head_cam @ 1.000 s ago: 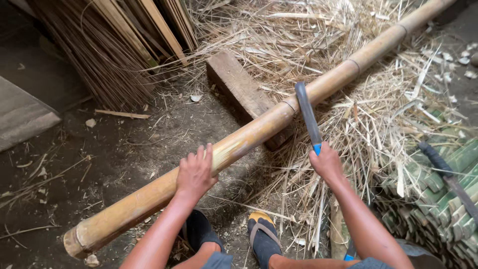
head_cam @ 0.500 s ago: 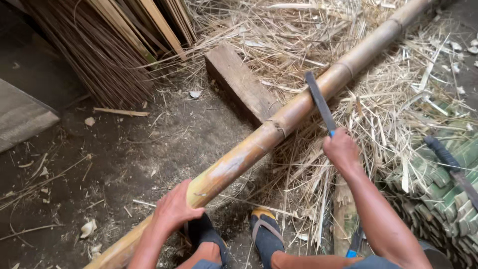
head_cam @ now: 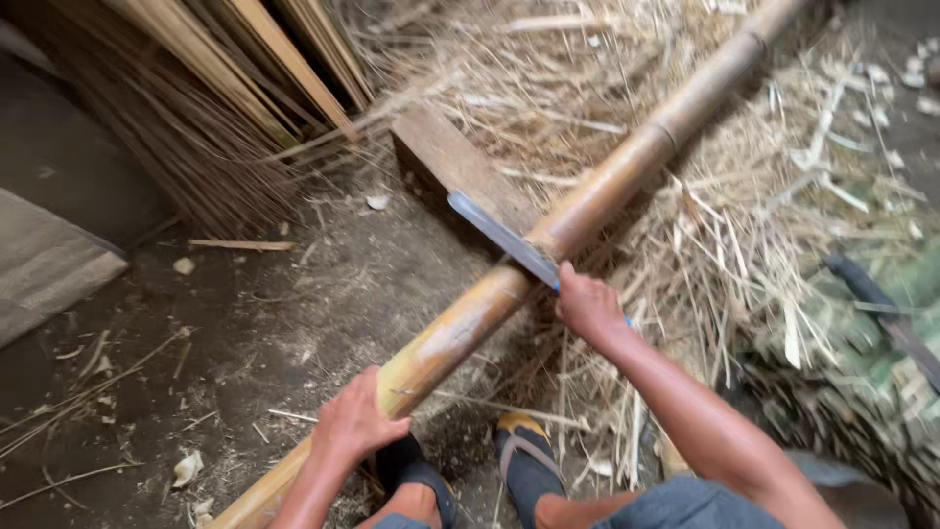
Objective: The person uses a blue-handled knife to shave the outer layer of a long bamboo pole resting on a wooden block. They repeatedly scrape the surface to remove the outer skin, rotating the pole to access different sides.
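Swung down since the earlier frame, one machete blade (head_cam: 504,238) now lies across one long yellow-brown bamboo pole (head_cam: 548,240). Left hand (head_cam: 354,423) grips its near end; right hand (head_cam: 587,307) clenches the handle. Beyond the pole: one wooden block (head_cam: 452,165).

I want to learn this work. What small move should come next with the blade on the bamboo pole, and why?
Probably press the blade down into the bamboo pole: it lies across the pole over the wooden block, the right hand grips its handle, and the left hand steadies the pole.

Lighting: soft, even daylight; dim upper left. Shadows faint. Slight motion blur throughout; right edge softest.
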